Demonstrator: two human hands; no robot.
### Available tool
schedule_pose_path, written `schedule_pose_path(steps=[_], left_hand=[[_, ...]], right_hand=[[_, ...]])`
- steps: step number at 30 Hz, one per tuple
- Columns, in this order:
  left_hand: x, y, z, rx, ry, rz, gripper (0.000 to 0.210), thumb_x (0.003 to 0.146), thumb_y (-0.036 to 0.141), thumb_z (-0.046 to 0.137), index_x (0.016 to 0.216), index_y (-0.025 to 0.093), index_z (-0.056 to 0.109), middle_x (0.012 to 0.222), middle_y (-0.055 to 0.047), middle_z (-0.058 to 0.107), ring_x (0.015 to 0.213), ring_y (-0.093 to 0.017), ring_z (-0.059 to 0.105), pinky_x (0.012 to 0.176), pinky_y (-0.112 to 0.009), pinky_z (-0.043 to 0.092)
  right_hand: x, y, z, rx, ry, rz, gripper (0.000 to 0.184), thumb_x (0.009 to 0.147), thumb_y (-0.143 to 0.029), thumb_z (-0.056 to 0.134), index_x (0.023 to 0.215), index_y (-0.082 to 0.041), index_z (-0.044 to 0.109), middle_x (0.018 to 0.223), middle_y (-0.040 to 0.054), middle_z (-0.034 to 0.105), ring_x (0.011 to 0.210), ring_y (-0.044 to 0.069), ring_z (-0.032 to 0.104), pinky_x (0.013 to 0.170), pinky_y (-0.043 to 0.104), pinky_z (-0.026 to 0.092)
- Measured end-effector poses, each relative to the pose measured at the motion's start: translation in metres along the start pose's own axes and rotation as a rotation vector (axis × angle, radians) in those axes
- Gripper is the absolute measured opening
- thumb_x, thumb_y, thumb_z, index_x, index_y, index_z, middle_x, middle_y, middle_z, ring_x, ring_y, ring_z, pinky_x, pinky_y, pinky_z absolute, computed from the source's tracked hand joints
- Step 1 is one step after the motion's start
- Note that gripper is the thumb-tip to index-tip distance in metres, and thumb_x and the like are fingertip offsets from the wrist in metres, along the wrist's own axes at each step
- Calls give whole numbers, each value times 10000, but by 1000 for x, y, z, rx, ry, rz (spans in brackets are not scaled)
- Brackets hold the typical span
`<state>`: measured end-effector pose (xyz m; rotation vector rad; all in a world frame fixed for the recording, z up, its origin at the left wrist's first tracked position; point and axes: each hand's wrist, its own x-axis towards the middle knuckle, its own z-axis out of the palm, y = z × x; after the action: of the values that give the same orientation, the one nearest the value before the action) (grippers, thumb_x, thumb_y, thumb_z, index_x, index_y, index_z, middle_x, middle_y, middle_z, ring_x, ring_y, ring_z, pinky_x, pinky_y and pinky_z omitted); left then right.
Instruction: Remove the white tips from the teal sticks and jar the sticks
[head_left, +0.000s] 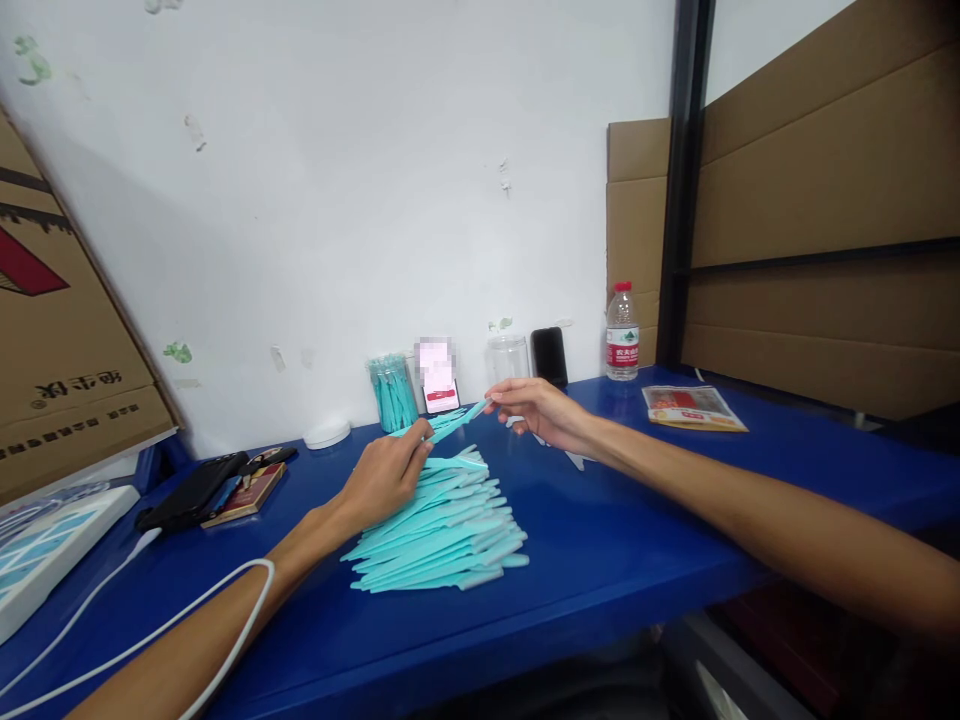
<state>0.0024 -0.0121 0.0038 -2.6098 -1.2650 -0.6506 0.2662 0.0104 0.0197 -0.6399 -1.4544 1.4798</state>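
One turquoise strip [460, 423] slants up rightward, held by curled left hand [386, 468] and pinching right hand [538, 406].

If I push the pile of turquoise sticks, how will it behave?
The pile of turquoise sticks would probably slide apart, since its pieces lie loosely overlapped. Each piece is likely light, being slim. Tipping seems unlikely, as it lies low.

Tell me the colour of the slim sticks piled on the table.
The piled sticks are light turquoise, best seen in the head view.
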Motion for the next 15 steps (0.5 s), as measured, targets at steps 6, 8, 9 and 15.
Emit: schedule_pose_path(steps=[6, 8, 9, 15], left_hand=[[-5, 4, -4, 17, 30, 71, 198, 991, 318, 267, 971, 214, 434, 614, 34, 477, 522, -161, 456, 555, -262, 230], [-6, 4, -5, 45, 34, 85, 196, 989, 310, 272, 974, 211, 440, 608, 31, 479, 520, -161, 456, 550, -262, 225], [-7, 4, -5, 58, 34, 89, 196, 988, 307, 273, 973, 209, 443, 601, 31, 478, 517, -162, 456, 547, -262, 221], [-8, 3, -5, 99, 47, 95, 194, 985, 302, 283, 967, 205, 450, 573, 37, 460, 502, -160, 450, 540, -267, 217]], right_hand=[[2, 0, 0, 98, -126, 143, 169, 714, -249, 731, 765, -161, 596, 826, 44, 635, 631, 96, 492, 456, 191, 283], [2, 1, -2, 103, -176, 156, 181, 718, -259, 735, 761, -161, 590, 787, 27, 617, 600, 87, 474, 445, 195, 251], [2, 1, -3, 97, -192, 158, 183, 717, -260, 739, 768, -161, 594, 772, 19, 611, 588, 84, 467, 442, 197, 243], [4, 3, -6, 33, -182, 130, 199, 697, -258, 761, 795, -151, 626, 728, 2, 600, 559, 73, 453, 440, 200, 250]])
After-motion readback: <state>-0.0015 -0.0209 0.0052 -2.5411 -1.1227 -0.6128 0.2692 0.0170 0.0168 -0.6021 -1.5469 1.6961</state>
